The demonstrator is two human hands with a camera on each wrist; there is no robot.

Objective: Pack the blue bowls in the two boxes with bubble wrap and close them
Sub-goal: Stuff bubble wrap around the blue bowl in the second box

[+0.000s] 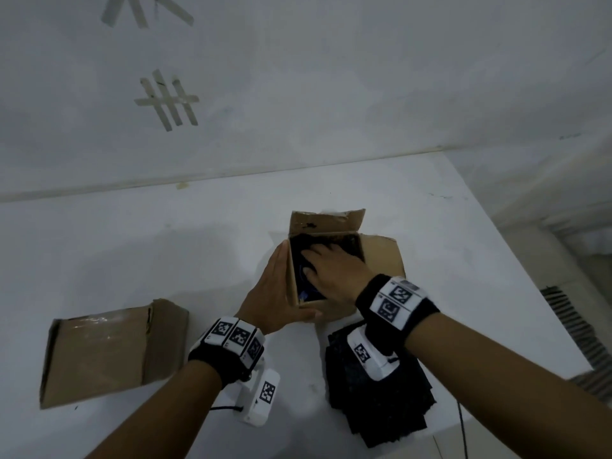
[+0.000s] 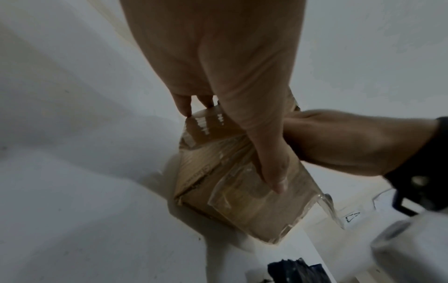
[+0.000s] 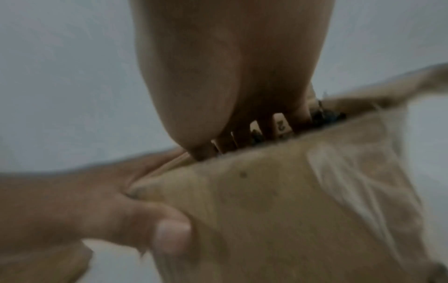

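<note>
Head view: a small open brown cardboard box [image 1: 323, 301] is sitting on the white table [image 1: 132, 246], near its middle, with its flaps standing out at the far side and to the right. Dark wrapping is filling the inside, and only a glint of blue [image 1: 303, 294] is showing near the front wall; whether that is a bowl I cannot tell. The right hand [image 1: 334, 273] is reaching down into the box, fingers spread and pressing flat on the dark contents, not clenched. The left hand [image 1: 276, 293] is bracing the box from outside, straight fingers lying along the left wall and the thumb hooking around the front corner. A second brown cardboard box [image 1: 109, 347], closed and taped, is lying well apart at the left. A stack of dark bubble-wrap sheets [image 1: 381, 399] is lying just in front of the open box.
</note>
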